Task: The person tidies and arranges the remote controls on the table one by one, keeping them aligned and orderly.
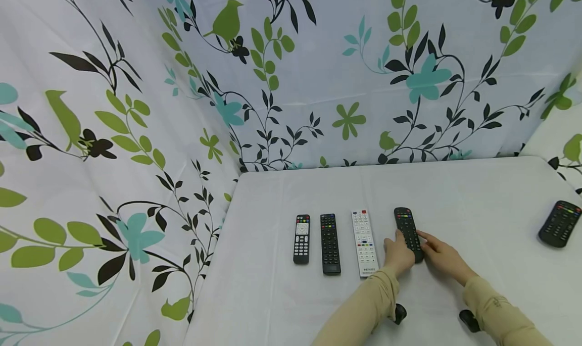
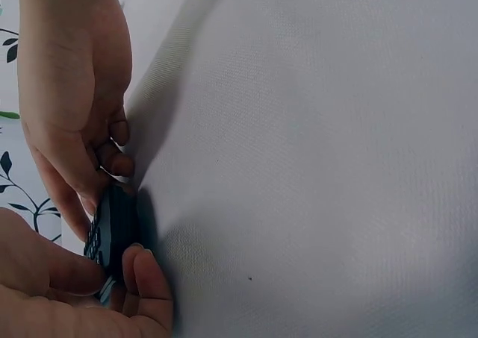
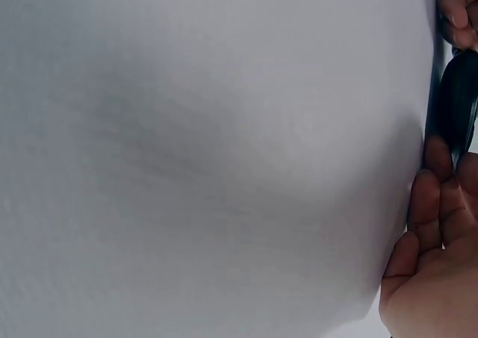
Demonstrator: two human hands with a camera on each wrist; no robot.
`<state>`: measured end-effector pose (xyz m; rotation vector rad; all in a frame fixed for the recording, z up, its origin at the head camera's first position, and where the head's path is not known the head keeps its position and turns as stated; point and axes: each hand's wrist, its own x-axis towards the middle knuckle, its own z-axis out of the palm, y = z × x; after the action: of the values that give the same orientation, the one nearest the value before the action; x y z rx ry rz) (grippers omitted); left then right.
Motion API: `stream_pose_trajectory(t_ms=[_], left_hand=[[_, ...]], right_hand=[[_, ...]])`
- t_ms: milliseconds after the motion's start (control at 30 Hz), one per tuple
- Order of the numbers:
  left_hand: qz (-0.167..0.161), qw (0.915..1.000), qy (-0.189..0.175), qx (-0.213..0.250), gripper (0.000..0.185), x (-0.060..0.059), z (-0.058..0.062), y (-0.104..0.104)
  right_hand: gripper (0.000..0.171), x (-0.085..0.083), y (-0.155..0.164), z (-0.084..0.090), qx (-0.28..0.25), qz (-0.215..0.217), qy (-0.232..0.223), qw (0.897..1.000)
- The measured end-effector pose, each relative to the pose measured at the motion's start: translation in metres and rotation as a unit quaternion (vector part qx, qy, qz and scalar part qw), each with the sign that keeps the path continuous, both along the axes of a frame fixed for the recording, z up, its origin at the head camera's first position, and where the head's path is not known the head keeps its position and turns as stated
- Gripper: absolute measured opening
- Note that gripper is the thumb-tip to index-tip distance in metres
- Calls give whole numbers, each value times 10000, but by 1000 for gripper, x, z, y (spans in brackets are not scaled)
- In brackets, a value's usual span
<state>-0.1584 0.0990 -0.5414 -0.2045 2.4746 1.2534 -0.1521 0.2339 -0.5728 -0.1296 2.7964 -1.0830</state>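
Note:
Both hands are at a black remote control [image 1: 409, 232] with rows of buttons, the fourth from the left on the white table. My left hand [image 1: 399, 255] pinches its lower left part. In the left wrist view, thumb and fingertips [image 2: 142, 267] of that hand sit on opposite faces of the remote [image 2: 112, 222]. From the other side my right hand [image 1: 443, 259] holds the right edge between thumb and fingers. The right wrist view has the dark remote [image 3: 457, 103] edge-on, with right-hand fingers [image 3: 427, 200] beneath it.
Left of the hands lie a short black remote [image 1: 301, 240], a longer black remote [image 1: 330, 245] and a white remote [image 1: 364, 244], roughly parallel. Another black remote [image 1: 560, 224] lies tilted at far right. Patterned curtains [image 1: 318, 73] hang behind and left of the table [image 1: 263, 305].

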Motion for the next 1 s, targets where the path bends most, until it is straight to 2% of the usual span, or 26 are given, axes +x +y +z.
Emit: stream_pose_trajectory(t_ms=[400, 533, 667, 767, 900, 1000], left_hand=[[145, 9998, 120, 14, 70, -2, 8, 4], [104, 9992, 271, -283, 67, -2, 8, 7], [35, 9951, 646, -753, 69, -3, 5, 12], [14, 9909, 917, -980, 70, -3, 5, 16], [-23, 9907, 1179, -675, 63, -2, 12, 22], [-38, 9904, 1378, 90, 56, -2, 16, 25]], right_hand=[[42, -1, 4, 5, 60, -94, -53, 9999], [44, 3, 6, 7, -52, -192, -144, 9997], [47, 10, 16, 7, -264, -354, -141, 9989], [50, 14, 35, 8, -395, -527, -145, 9977], [53, 15, 73, 13, -624, -1021, 115, 9928], [51, 12, 106, 15, -532, -1870, 430, 9800]])
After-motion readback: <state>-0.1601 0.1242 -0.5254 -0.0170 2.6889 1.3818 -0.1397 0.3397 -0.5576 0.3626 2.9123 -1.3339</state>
